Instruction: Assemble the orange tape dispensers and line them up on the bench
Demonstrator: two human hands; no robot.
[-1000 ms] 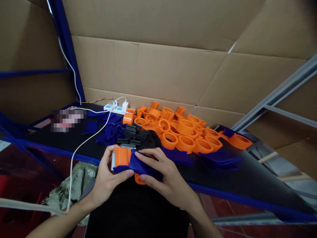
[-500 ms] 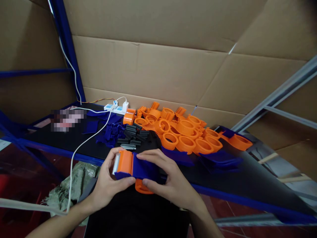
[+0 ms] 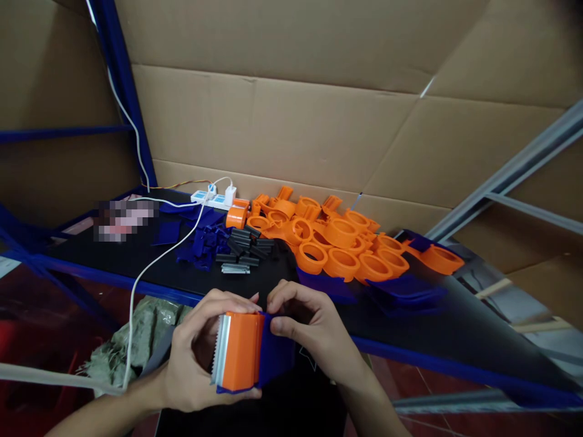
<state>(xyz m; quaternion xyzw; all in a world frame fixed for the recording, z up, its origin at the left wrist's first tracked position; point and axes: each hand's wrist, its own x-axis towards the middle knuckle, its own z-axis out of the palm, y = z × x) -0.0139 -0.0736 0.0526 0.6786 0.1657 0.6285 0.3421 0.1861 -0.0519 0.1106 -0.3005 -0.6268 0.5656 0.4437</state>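
My left hand (image 3: 194, 358) wraps round an orange tape dispenser (image 3: 242, 352) close to my body, fingers over the top and thumb side beneath. A serrated metal blade (image 3: 219, 349) runs along its left edge. From its right side extends a flat blue plastic flap (image 3: 277, 358), and a blue edge shows underneath. My right hand (image 3: 314, 328) pinches the top of this flap between thumb and curled fingers. Beyond my hands on the table lie metal blade strips (image 3: 235, 267), dark grey rollers (image 3: 246, 243) and small blue parts (image 3: 204, 246).
Many orange dispenser frames (image 3: 341, 233) are heaped at the back of the black table (image 3: 150, 267). Blue flaps (image 3: 405, 297) lie in front of them. A white cable (image 3: 161, 255) runs from the power strip (image 3: 214, 198) past my left arm. Cardboard walls (image 3: 273, 121) stand behind.
The dispenser has turned and come lower, so its orange face and blade now point toward me. My right hand has shifted from lying over the blue flap to pinching its top.
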